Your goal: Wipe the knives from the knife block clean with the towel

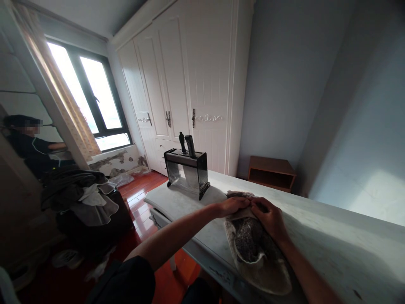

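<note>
On the white table [332,219] in front of me lies a soft, brownish-grey item [272,274] with a dark fuzzy middle and a pale edge, perhaps a fur-lined hat; I cannot tell its exact kind. My left hand [236,206] reaches across to its far end with the fingers closed on the material. Close against it, my right hand [268,215] pinches the same far part. The fingertips of both hands meet there, and they hide what exactly is between them. The near end of the item rests flat on the tabletop.
A knife block [186,162] with black handles sticking up stands at the table's far left corner. Clothes [95,198] are heaped on a dark piece at left. Behind are a white wardrobe [209,84] and a low brown cabinet [272,171]. A person [28,143] shows at far left.
</note>
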`<state>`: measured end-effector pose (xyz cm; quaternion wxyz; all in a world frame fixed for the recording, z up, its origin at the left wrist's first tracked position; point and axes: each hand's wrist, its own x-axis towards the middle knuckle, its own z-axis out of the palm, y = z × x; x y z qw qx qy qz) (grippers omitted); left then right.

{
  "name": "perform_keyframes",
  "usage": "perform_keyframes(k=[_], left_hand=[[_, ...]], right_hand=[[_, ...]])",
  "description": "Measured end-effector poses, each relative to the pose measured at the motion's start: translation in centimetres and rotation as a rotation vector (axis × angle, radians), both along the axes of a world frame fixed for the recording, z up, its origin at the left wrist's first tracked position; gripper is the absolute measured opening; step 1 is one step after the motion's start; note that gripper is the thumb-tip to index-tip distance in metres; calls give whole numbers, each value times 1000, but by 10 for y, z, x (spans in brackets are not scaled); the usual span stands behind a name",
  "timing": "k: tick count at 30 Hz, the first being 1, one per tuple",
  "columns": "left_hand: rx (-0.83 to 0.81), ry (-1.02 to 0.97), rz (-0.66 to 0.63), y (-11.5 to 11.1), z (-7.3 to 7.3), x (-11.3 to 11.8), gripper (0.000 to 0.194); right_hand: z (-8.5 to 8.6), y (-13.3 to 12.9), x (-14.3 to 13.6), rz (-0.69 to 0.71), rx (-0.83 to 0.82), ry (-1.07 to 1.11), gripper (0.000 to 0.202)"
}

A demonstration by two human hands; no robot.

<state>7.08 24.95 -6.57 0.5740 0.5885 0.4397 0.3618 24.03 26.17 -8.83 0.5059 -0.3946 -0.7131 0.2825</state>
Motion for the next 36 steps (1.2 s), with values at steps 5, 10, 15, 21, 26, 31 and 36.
perform_keyframes(k=[5, 10, 15, 21, 26, 31, 36], left_hand=[[97, 156, 45, -11, 19, -16, 21], [234, 250, 114, -35, 52, -55, 24], [358, 327, 183, -57, 95, -103, 30], [536, 351, 481, -63, 155, -151, 26], [568, 372, 713, -47, 185, -179, 18], [603, 446, 872, -30, 183, -184, 20], [664, 453, 1017, -12, 168, -182, 51]], right_hand=[[5, -2, 3, -49, -42, -33, 39], [9, -6, 3, -34, -94, -72, 43], [4, -3, 0, -51, -60, -69, 45], [-1, 1, -1, -40, -32, -85, 44], [-2, 2, 0, -43, -26, -81, 42], [-6, 5, 0, -41, -19, -75, 42], [-7, 5, -1, -36, -17, -76, 42]])
